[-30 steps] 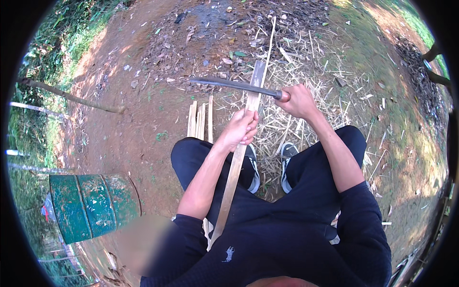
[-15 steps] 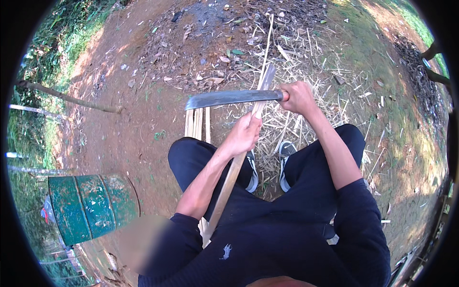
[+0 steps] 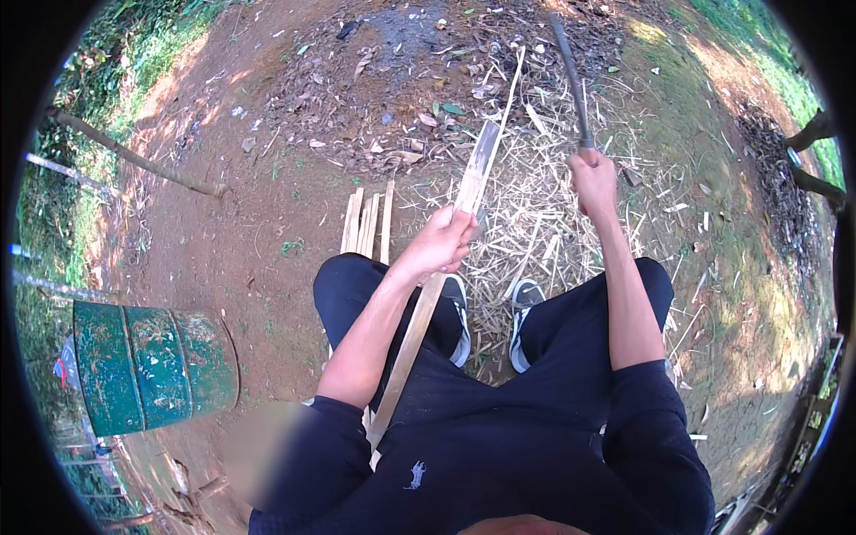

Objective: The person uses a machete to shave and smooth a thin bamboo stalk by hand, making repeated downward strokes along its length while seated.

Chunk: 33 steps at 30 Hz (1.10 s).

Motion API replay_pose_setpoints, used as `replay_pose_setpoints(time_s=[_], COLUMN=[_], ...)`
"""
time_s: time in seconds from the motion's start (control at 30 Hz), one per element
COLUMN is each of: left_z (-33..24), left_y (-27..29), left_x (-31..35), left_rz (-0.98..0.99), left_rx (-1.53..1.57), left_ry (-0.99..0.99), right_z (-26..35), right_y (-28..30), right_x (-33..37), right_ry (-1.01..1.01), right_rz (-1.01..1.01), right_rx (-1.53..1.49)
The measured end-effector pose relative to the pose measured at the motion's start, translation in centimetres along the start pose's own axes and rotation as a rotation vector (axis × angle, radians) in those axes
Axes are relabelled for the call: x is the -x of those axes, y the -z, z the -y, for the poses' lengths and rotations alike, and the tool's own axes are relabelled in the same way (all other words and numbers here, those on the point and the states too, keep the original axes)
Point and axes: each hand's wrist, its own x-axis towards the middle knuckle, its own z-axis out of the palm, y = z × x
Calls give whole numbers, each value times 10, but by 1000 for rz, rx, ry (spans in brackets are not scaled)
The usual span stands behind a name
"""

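Observation:
My left hand (image 3: 443,239) is closed round a long flat wooden strip (image 3: 410,343), which slants from my lap up past my left knee. Its far end is dark grey, and a thin pale sliver (image 3: 509,98) stands off beside it, pointing away from me. In my right hand (image 3: 595,185) is the handle of a machete (image 3: 572,80); its long dark blade points up and away, apart from the wood. Where the sliver joins the strip is hard to make out near my left hand.
Pale shavings (image 3: 535,236) litter the ground between and beyond my shoes. Several cut strips (image 3: 363,223) lie by my left knee. A green metal drum (image 3: 156,366) stands at the left, below a thin pole (image 3: 134,156). Dry leaves (image 3: 357,116) cover the soil ahead.
The machete has left the strip, swinging up and to the right with my right hand, its blade turning from sideways to pointing away. My left hand and the strip have shifted slightly left.

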Motion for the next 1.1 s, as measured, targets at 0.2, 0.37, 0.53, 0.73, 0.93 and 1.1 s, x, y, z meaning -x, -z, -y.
replay_pose_setpoints(time_s=[0.2, 0.37, 0.53, 0.73, 0.93, 1.1], left_z=[-3, 1, 10, 19, -1, 4], left_y=[-4, -8, -4, -11, -5, 1], left_x=[5, 6, 5, -7, 14, -1], left_rz=[29, 33, -51, -111, -14, 56], left_rx=[29, 6, -85, -418, -101, 46], left_ry=[-19, -26, -68, -175, -5, 6], right_z=[27, 29, 32, -36, -10, 6], right_y=[-20, -30, -37, -38, 6, -9], right_x=[50, 57, 57, 9, -22, 13], right_ry=[429, 771, 799, 979, 73, 258], right_rz=[255, 208, 226, 158, -112, -48], right_rx=[145, 460, 508, 605, 582, 222])
